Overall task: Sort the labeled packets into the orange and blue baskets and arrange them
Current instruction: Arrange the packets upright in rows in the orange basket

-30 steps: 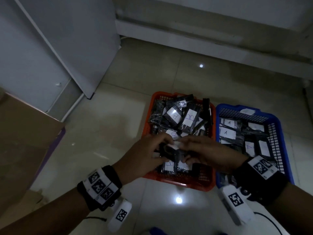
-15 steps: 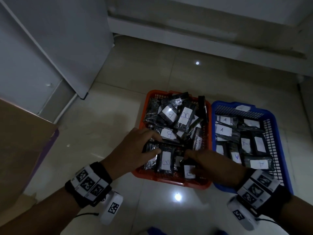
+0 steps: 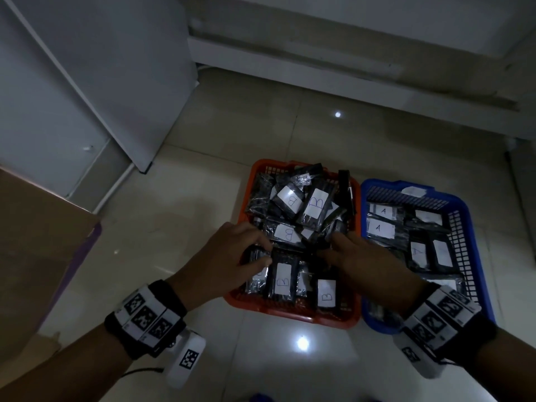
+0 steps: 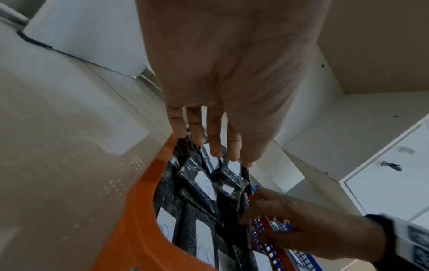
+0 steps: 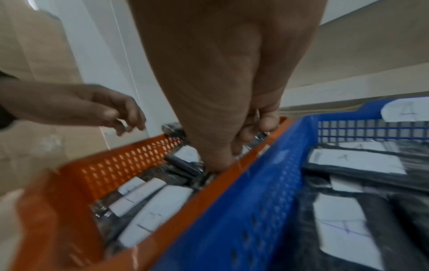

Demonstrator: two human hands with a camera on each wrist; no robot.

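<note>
Reaching into the orange basket (image 3: 290, 313), a person's left hand (image 3: 229, 256) and right hand (image 3: 362, 259) meet over dark packets (image 3: 282, 281) with white labels. The orange basket sits on a pale tiled floor (image 3: 179, 216), its right wall touching the left wall of the blue basket (image 3: 374, 323). A white cabinet (image 3: 95, 82) stands well apart to the left, a cardboard box (image 3: 37, 242) lies nearer on the left, and a white baseboard (image 3: 333, 62) runs along the far side; bare tile lies between these and the baskets.

The left hand is over the basket's left side with fingers (image 4: 213, 135) straight and slightly spread, tips at the heaped packets in the left wrist view; it grips nothing. The right hand comes in across the shared rim, fingers loosely bent down among the packets; whether it pinches one cannot be told, as the right wrist view is blurred.

Packets in the orange basket are glossy black sleeves marked "B": those at the near end lie flat in a row, those beyond the hands are piled at angles. Packets marked "A" (image 3: 380, 227) lie flat in the blue basket, and a loose white "A" tag (image 3: 413, 191) sits on its far rim.
</note>
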